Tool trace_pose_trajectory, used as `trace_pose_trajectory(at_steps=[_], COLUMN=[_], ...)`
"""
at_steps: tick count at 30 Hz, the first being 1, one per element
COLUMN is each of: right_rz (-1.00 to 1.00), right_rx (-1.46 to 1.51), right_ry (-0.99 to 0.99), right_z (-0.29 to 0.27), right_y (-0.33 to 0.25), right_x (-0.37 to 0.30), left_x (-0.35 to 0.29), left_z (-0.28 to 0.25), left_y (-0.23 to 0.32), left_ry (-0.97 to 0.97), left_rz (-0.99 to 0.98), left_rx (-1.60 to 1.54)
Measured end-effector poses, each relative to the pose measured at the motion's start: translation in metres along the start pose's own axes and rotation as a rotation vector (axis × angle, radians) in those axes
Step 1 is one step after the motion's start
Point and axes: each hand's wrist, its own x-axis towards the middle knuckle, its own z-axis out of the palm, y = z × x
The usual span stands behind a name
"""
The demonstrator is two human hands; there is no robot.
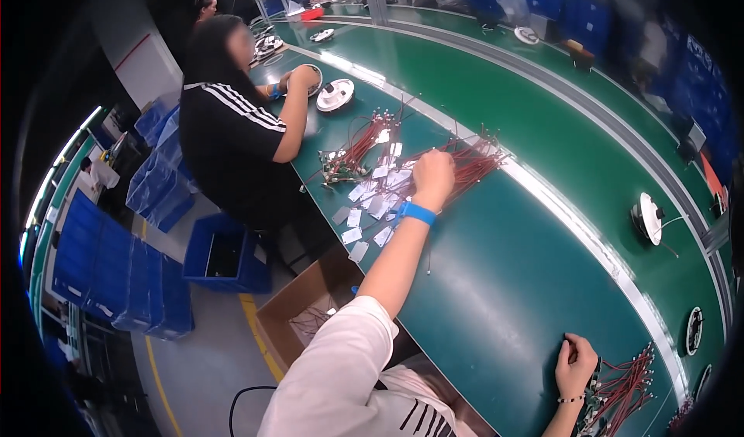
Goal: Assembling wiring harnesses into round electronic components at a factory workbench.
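My left hand (pixel 434 175), with a blue wristband, is stretched out over the workbench, its fingers curled closed at a heap of thin red wires (pixel 474 167). What it holds, if anything, is hidden. Just left of it lie several small white and silver flat parts (pixel 381 197) and another tangle of red wires (pixel 358 146) with small green pieces. At the lower right my right hand (pixel 575 367), wearing a beaded bracelet, has its fingers bent together near the bench top; I cannot make out anything in them. Beside it is a bundle of red wires (pixel 629 387) with green boards.
A co-worker (pixel 236 119) in black handles a round part at the bench's left. A white round fixture (pixel 335 94) lies nearby. A green conveyor (pixel 542 119) with white round units (pixel 648 218) runs beyond a metal rail. A cardboard box (pixel 283 317) and blue bin (pixel 225 278) stand left.
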Motion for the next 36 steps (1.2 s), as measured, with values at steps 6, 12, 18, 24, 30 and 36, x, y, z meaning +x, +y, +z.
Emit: trace_pose_trajectory(at_steps=[6,12,18,24,30,36], right_rz=[0.007,0.021,0.016,0.049,-0.062,0.011], right_rx=[0.016,0.022,0.011,0.016,-0.017,0.002], right_ry=[0.018,0.01,0.015,0.002,0.054,0.003], right_z=[0.0,0.001,0.002,-0.002,-0.002,-0.003], right_y=[0.002,-0.003,-0.005,-0.004,0.002,0.001], right_x=[0.003,0.006,0.003,-0.001,0.006,0.008], left_x=[0.005,0.009,0.009,-0.004,0.0,0.005], left_z=[-0.004,-0.002,-0.013,0.006,-0.003,0.01], left_y=[0.015,0.022,0.021,0.017,0.026,0.012], left_ry=[0.224,0.266,0.347,-0.26,-0.372,-0.216], left_rz=[0.125,0.283,0.167,0.024,0.078,0.076], left_rx=[-0.127,-0.404,-0.42,-0.051,-0.019,-0.11])
